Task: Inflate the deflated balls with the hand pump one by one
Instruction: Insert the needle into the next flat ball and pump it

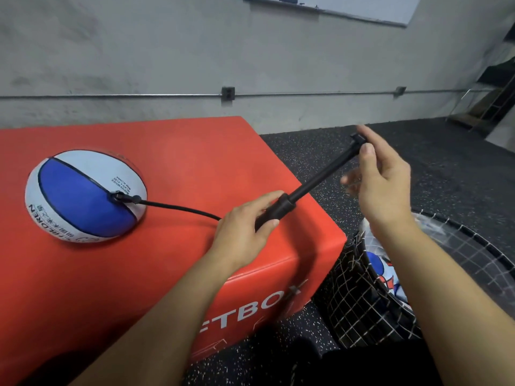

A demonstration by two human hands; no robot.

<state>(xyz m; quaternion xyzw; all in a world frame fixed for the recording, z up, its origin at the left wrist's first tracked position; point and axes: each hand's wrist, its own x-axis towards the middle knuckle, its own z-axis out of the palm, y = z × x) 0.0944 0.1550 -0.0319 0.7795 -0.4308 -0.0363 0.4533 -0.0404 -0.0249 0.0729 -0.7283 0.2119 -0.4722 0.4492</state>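
The ball (86, 196) is blue and white with black seams; the box (172, 168) is red; the hand pump (306, 188) is black; the basket (362, 302) is black with a white grid.

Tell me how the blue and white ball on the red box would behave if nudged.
The blue and white ball looks flattened, so it would likely slide or wobble rather than roll. The hose plugged into it would probably tug it back.

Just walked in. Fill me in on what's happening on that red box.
A person is pumping up a blue and white ball that lies partly flat on the red box. The left hand grips the barrel of a black hand pump, and the right hand holds its handle with the rod drawn out. A black hose runs from the pump to the ball's valve. A mesh basket beside the box holds more balls.
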